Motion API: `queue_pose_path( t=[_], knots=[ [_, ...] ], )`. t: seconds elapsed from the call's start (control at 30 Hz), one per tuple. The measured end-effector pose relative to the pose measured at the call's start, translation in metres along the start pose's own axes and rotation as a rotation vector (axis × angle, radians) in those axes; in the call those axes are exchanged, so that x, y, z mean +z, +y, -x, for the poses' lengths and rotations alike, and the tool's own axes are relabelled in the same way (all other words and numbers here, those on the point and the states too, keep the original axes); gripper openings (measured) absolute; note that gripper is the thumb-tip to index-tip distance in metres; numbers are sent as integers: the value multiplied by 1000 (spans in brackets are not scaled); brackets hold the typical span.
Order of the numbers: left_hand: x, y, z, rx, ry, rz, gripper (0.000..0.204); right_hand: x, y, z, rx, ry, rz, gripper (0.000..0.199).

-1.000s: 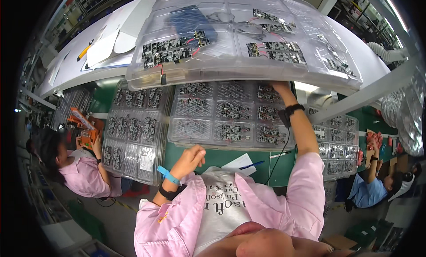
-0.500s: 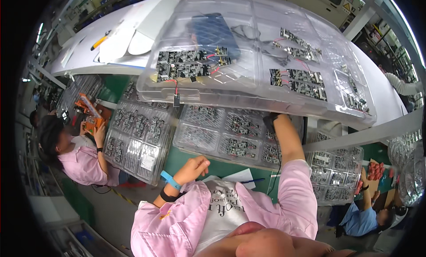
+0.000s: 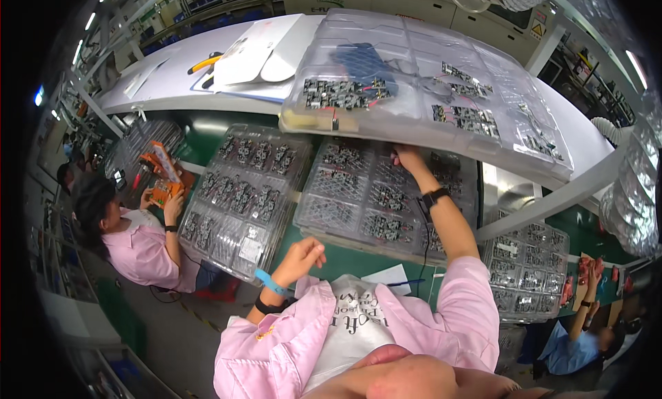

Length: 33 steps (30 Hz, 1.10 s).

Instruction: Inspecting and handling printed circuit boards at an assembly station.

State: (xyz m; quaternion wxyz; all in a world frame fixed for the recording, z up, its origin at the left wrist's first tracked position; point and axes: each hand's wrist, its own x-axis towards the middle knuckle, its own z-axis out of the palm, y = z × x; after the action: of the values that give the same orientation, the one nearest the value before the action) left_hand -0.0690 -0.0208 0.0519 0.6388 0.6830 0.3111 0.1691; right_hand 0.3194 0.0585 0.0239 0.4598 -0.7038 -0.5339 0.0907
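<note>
Two bare hands work over a green bench [image 3: 338,256] where clear compartment trays hold dark circuit boards [image 3: 383,228]. Right hand [image 3: 408,158] reaches to about 1 o'clock on the middle tray [image 3: 329,207], just below the front edge of the upper tray [image 3: 403,125] (whether its fingers grip or touch a board, I cannot tell). Left hand [image 3: 301,258] hangs off that middle tray's 8 o'clock corner, fingers curled narrow toward the palm. From the middle tray, the left tray [image 3: 225,239] sits at 9 o'clock, the right tray [image 3: 563,251] at 4, and the upper tray at 12, resting on a white shelf [image 3: 162,92]. At 6 o'clock lie a white card [image 3: 385,275] and a blue pen [image 3: 408,282]. Farther out at 9, a co-worker [image 3: 138,244] handles an orange fixture [image 3: 161,163].
</note>
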Motion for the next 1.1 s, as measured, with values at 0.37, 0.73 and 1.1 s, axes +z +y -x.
queue_pose_path(
  t=[0.37, 0.73, 1.1],
  knots=[
    [12, 144, 34, 543, -199, 449, 52, -113, -277, 149, 92, -765, -575, 17],
    [5, 140, 81, 734, -157, 396, 44, -116, -287, 213, 0, -444, -982, 22],
    [9, 139, 85, 770, -217, 462, 43, -112, -281, 228, 29, -438, -1171, 23]
  ],
)
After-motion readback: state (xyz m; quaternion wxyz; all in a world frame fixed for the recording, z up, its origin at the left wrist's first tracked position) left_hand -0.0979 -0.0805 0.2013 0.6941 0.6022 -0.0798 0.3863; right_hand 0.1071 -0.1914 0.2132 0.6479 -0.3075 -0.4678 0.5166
